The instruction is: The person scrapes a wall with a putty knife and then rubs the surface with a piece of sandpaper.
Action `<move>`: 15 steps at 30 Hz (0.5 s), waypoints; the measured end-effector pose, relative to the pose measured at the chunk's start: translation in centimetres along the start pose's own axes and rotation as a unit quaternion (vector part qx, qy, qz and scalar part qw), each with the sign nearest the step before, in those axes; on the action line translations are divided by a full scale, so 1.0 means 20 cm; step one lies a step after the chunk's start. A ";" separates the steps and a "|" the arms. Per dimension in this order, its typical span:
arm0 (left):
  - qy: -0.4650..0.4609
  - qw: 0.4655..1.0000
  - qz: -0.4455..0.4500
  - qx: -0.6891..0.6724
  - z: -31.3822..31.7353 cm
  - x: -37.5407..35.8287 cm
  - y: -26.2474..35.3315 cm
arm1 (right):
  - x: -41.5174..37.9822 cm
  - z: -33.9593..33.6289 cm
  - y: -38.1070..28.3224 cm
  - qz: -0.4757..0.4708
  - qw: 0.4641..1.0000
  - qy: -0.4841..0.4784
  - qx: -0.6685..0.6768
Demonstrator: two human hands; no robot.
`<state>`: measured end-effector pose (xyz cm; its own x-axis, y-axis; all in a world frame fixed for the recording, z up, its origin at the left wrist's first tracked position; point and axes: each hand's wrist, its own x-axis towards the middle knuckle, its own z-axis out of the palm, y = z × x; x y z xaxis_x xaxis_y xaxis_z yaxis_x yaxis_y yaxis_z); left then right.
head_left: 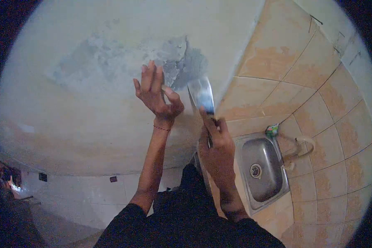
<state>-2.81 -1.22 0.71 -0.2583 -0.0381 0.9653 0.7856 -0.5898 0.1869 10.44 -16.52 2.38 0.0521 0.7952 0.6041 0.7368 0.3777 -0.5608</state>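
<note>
My right hand (pixel 219 144) grips a putty knife (pixel 202 94) by its handle, its wide metal blade pointing up the pale wall (pixel 91 124). The blade's tip lies just below a grey patch (pixel 196 66) where the paint is gone and a ragged crack runs down. To the left of the knife, my left hand (pixel 158 93) is raised with fingers stretched and apart, overlapping the lower edge of the bare area. A thin dark band circles that wrist.
At the right, a steel sink (pixel 258 198) is set in a tiled counter, with a curved tap (pixel 304 144) and a green packet (pixel 272 130) beside it. Orange-and-cream tiles (pixel 273 53) cover the adjoining wall. White tiles (pixel 82 192) show at the lower left.
</note>
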 end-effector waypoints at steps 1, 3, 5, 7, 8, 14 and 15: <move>-0.004 1.000 -0.002 -0.002 -0.01 0.00 0.00 | -0.05 -0.04 -0.02 0.020 1.000 -0.021 -0.010; -0.010 1.000 -0.005 -0.001 -0.02 0.00 0.01 | -0.05 -0.08 -0.06 0.027 0.999 -0.010 -0.016; -0.017 1.000 0.000 0.003 -0.02 0.00 0.00 | 0.02 -0.09 -0.10 0.002 0.998 0.059 -0.004; -0.028 1.000 -0.003 -0.004 -0.05 0.01 0.00 | 0.05 -0.07 -0.12 0.048 0.998 0.031 -0.002; -0.031 0.999 -0.004 -0.007 -0.05 0.02 0.00 | 0.06 -0.07 -0.13 0.069 0.997 0.017 -0.001; -0.048 0.999 -0.017 -0.010 -0.08 0.02 0.00 | -0.11 -0.01 -0.07 0.134 0.986 -0.090 0.044; -0.051 0.998 -0.022 -0.008 -0.09 0.02 0.00 | -0.13 0.00 -0.03 0.111 0.988 -0.080 0.066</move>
<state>-3.83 -2.65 0.80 -0.2326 0.0692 0.9701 0.7654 -0.6024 0.2264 9.92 -18.81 1.12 0.0868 0.9265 0.3661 0.6242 0.2359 -0.7448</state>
